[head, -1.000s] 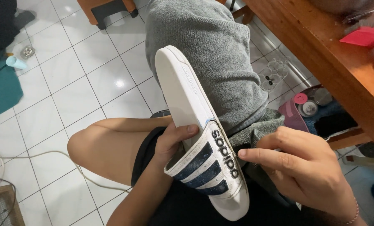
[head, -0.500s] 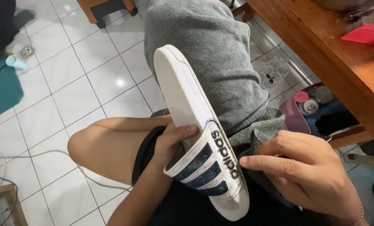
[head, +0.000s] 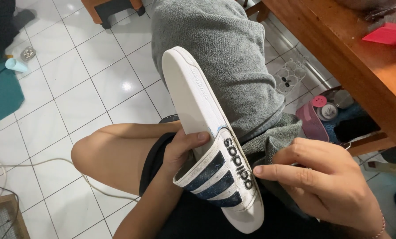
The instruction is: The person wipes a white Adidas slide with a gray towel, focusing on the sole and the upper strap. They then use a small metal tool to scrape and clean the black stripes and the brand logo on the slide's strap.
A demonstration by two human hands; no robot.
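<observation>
A white tiled floor (head: 74, 88) fills the left of the view, and a wooden worktop (head: 339, 57) runs along the upper right. A grey towel (head: 224, 57) drapes down over the person's lap, its lower edge bunched near the right hand. Across the lap lies a white slide sandal (head: 202, 128) with dark blue stripes on its strap; its long axis runs from the heel at upper left, over the towel, down to the toe at lower right, tilted with the sole edge turned up toward the camera.

The left hand (head: 182, 150) is the nearer one: it reaches in from below, the fingers tucked under the strap and the thumb pressed on the footbed, so it is closed around the sandal's strap end. The right hand (head: 322, 181) sits just to the right of the strap, loosely curled, the index fingertip extended and touching the strap's outer edge; whether its other fingers pinch the towel I cannot tell.

Smaller items, a pink lidded tub (head: 317, 113) among them, sit under the worktop
</observation>
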